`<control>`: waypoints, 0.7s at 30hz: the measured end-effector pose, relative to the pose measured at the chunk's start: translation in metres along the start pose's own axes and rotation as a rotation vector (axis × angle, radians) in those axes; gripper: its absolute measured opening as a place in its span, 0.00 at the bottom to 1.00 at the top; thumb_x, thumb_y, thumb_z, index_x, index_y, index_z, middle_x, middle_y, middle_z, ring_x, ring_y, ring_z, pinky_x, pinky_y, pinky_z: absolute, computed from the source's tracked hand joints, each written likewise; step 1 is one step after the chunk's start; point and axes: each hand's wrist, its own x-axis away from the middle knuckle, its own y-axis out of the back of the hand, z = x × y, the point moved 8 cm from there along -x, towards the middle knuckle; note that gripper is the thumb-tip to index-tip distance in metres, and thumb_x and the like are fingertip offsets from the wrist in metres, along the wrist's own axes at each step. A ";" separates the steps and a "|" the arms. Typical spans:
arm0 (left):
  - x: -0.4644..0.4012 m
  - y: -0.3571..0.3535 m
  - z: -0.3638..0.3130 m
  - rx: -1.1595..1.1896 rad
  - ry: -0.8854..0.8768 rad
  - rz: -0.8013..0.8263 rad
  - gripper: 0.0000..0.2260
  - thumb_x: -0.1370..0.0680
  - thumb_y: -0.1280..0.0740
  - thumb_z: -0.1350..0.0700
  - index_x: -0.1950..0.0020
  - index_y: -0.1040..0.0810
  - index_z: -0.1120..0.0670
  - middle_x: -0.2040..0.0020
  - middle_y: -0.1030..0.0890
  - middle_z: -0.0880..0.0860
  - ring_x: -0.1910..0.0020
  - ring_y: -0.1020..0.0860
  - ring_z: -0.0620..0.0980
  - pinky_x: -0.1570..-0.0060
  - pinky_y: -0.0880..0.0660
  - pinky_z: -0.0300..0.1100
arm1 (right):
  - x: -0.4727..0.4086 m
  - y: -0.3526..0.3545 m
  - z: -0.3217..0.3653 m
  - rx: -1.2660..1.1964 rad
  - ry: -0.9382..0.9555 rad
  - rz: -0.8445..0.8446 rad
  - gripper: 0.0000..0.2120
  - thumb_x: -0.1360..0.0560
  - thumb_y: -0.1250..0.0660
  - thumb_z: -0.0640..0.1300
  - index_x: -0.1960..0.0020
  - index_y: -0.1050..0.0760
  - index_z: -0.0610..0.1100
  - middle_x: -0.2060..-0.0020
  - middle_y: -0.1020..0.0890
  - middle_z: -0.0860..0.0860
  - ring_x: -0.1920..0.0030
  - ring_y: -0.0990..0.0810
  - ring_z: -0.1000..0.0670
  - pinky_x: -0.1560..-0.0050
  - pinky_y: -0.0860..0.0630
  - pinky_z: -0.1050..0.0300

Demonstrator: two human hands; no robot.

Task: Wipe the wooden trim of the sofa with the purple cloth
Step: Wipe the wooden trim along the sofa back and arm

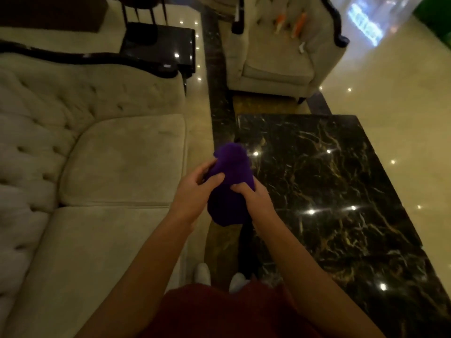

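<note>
While both hands grip (left hand (195,189), right hand (253,196)), purple cloth (231,172) runs lengthwise away.

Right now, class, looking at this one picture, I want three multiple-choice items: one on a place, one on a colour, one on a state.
1. Where is the black marble table?
A. right of the person
B. behind the sofa
C. on the armchair

2. What colour is the sofa's wooden trim?
A. white
B. black
C. gold

3. How is the purple cloth held?
A. draped over the sofa
B. lying on the table
C. gripped by both hands

Answers: 1 A, it stands opposite the beige sofa. 2 B, a dark glossy edge tops the backrest. 3 C, the left hand and right hand curl round it.
</note>
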 end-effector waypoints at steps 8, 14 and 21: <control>-0.005 0.064 0.011 0.185 0.106 -0.098 0.18 0.20 0.28 0.49 0.30 0.23 0.42 0.40 0.13 0.49 0.45 0.13 0.48 0.53 0.15 0.48 | -0.050 -0.074 0.030 0.041 -0.083 0.135 0.20 0.36 0.27 0.54 0.44 0.19 0.54 0.48 0.14 0.51 0.47 0.15 0.46 0.53 0.20 0.51; -0.038 0.069 0.008 0.228 0.158 -0.172 0.26 0.27 0.28 0.37 0.34 0.19 0.49 0.42 0.12 0.50 0.44 0.13 0.50 0.50 0.15 0.47 | -0.092 -0.089 0.046 0.033 -0.081 0.169 0.29 0.32 0.27 0.55 0.32 0.24 0.50 0.41 0.16 0.48 0.43 0.17 0.45 0.46 0.18 0.46; -0.097 0.053 -0.011 0.345 0.129 -0.247 0.24 0.26 0.25 0.46 0.32 0.20 0.52 0.39 0.13 0.52 0.41 0.14 0.51 0.45 0.16 0.49 | -0.165 -0.068 0.084 0.154 -0.021 0.240 0.05 0.22 0.29 0.50 0.47 0.16 0.57 0.53 0.12 0.57 0.52 0.13 0.53 0.53 0.19 0.54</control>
